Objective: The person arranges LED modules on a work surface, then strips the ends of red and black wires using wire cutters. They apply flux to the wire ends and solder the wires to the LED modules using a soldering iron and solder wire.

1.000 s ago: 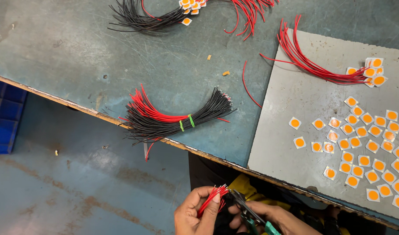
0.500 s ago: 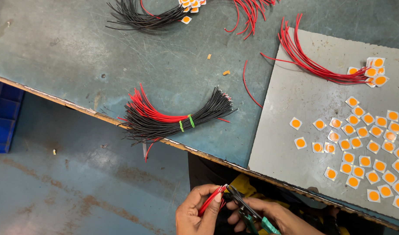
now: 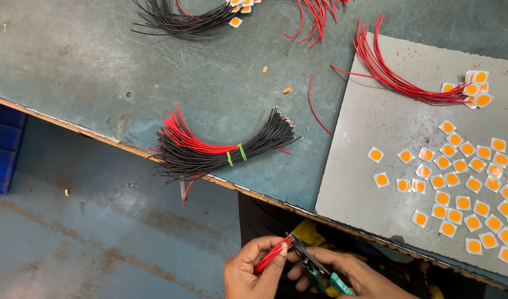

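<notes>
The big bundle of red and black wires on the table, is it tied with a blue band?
No, the bundle of red and black wires is held together by green ties around its middle.

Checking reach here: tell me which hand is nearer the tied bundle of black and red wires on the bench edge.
Left. The left hand sits just below the tied bundle; the right hand is farther right, holding green-handled pliers.

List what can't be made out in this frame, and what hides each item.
- Tool in the right hand, head view: green handles run under the palm and off the bottom edge.
- Red wires in the left hand: lower ends covered by the fingers; count too fine.
- Black wire bundle at top: cut by the upper edge.
- Small orange squares: right edge crops them.
</notes>
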{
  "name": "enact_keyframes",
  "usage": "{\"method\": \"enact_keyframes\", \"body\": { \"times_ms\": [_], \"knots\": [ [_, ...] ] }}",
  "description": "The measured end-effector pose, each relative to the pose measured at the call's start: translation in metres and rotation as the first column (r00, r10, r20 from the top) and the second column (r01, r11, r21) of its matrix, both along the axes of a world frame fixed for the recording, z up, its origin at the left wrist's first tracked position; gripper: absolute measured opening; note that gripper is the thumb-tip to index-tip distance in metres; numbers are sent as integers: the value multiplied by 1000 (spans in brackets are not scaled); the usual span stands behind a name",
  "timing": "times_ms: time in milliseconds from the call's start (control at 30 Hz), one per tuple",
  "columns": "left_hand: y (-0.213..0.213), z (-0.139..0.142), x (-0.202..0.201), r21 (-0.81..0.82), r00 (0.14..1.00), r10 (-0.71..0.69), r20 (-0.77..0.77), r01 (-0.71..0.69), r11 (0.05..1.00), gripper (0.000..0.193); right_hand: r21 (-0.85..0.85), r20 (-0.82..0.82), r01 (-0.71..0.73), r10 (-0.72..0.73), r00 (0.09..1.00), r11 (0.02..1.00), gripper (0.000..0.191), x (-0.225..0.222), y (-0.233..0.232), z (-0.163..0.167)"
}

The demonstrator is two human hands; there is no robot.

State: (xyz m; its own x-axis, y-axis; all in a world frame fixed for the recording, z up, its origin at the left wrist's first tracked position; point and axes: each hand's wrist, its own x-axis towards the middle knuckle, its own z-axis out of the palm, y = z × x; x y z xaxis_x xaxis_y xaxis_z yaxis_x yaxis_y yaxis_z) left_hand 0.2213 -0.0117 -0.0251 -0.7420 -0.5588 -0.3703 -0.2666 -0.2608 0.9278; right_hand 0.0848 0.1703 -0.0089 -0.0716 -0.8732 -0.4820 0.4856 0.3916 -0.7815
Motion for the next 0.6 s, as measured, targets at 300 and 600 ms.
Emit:
{"method": "enact_keyframes", "body": {
  "times_ms": [300,600],
  "knots": [
    [-2,-3,1,-127,999,-10,-48,3,992,14,-199,24,120,-118,993,973,90,1,11,-13],
    [4,-4,-3,-24,997,70,-33,-71,997,15,-330,135,437,-417,899,836,88,12,22,-31]
  ]
}}
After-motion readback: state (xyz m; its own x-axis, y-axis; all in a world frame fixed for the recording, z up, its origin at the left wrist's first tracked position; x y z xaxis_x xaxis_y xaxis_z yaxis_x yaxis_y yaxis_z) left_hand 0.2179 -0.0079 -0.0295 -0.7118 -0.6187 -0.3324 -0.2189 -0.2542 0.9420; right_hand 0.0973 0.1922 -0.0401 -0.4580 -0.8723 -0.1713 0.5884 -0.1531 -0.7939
